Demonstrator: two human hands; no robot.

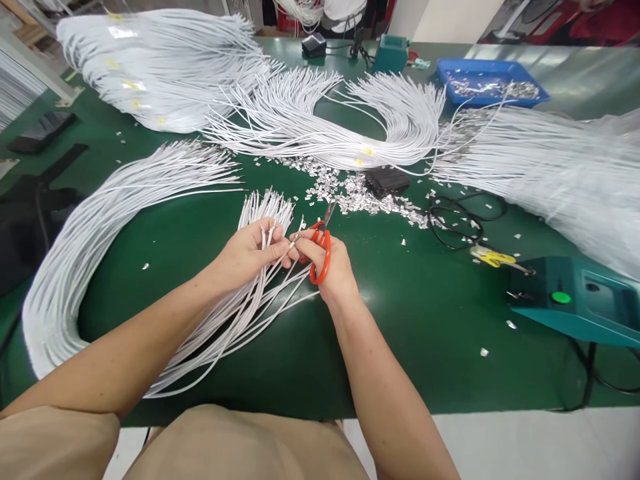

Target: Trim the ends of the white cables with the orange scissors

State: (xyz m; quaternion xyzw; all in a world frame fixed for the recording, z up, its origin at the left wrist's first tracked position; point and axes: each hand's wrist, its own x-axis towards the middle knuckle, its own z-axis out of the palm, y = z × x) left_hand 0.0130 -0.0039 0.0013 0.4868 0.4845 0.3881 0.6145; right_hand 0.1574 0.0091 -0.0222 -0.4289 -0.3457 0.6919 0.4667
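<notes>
My left hand (255, 252) is closed around the end of a white cable (267, 235), with several more white cables under and beside it. Red-handled scissors (321, 265) hang on my right hand (334, 261), their blades pointing away from me over the table. The thumb and fingers of that hand also pinch near a cable tip (293, 244), close to my left fingertips. A looped bundle of white cables (60, 287) curves round on the left and passes beneath my left forearm.
Small silvery scraps (345, 190) lie scattered beyond my hands, around a black block (387, 181). More cable bundles (165, 73) fill the back. A blue tray (493, 63) holds silvery bits. At right are yellow-handled snips (493, 257) and a teal machine (575, 300) with black cords.
</notes>
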